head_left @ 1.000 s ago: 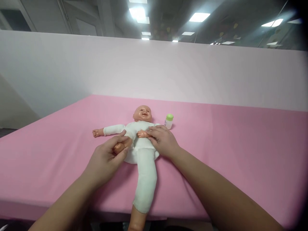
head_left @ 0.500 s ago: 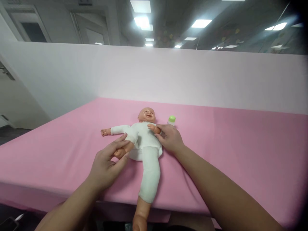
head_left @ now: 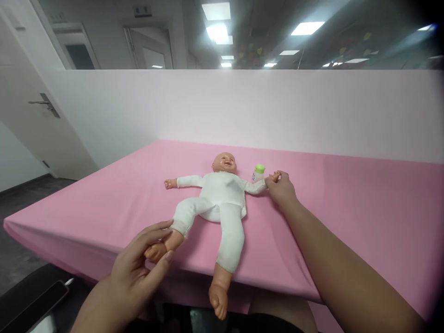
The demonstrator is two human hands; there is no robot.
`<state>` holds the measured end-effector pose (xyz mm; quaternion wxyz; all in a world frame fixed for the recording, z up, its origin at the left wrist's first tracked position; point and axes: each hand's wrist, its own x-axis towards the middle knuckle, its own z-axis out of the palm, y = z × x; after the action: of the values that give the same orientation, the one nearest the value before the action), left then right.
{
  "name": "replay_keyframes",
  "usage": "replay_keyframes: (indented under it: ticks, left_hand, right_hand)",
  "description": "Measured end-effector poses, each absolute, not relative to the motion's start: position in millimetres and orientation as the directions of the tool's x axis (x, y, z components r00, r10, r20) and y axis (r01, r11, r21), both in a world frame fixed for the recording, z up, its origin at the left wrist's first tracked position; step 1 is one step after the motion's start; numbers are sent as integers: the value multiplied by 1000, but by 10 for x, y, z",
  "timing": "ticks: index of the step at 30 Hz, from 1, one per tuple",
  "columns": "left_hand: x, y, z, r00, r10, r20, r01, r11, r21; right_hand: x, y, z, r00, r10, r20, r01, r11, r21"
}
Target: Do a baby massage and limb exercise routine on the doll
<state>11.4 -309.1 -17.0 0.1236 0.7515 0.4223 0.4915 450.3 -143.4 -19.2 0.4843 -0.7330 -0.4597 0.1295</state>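
I've drawn the doll (head_left: 222, 194) out flat: limbs that were folded on its belly now spread. My left hand (head_left: 138, 266) grasps its foot (head_left: 156, 251); my right hand (head_left: 282, 188) pinches its hand (head_left: 274, 176) beside the bottle (head_left: 258, 173).

- An office-like indoor room; recessed ceiling light panels (head_left: 307, 27) overhead
- A plain white partition (head_left: 243, 106) behind the pink-covered worktop (head_left: 364, 208)
- A white door (head_left: 31, 115) with lever handle at left
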Motion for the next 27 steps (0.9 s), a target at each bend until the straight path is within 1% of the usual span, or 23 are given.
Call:
replay_keyframes:
  ticks: [2,5,9,11,13,17,20,24,27]
  left_hand:
    - [115,-3142,-201,149,774,615,524,-589,615]
    - [130,-3199,-225,138,791,596,552,-561,617]
    - [140,-3222,-249,131,795,592,566,-550,614]
    - [139,-3216,-267,129,794,594,564,-551,615]
    - [141,-3203,-283,130,796,591,555,-552,622]
    - [166,-3165,-280,119,802,586,521,-553,651]
    - [210,-3119,-234,107,792,600,499,-565,657]
    - [316,-3012,-139,75,785,615,442,-579,685]
    - [424,-2892,-51,50,802,596,420,-558,715]
  right_hand:
    - [4605,-1430,-214,569,803,175,535,-200,-821]
    - [4697,-1453,-187,515,854,80,617,-304,-726]
    - [4702,-1482,-106,462,886,38,741,-362,-566]
    - [4680,-1491,-82,457,889,23,760,-377,-530]
    - [4662,-1503,-76,441,898,17,761,-363,-537]
    - [4642,-1525,-109,444,893,76,705,-296,-644]
    - [4591,-1530,-125,467,867,175,651,-203,-732]
    - [4412,-1555,-69,440,825,354,609,15,-793]
    - [4232,-1594,-2,367,791,489,595,204,-777]
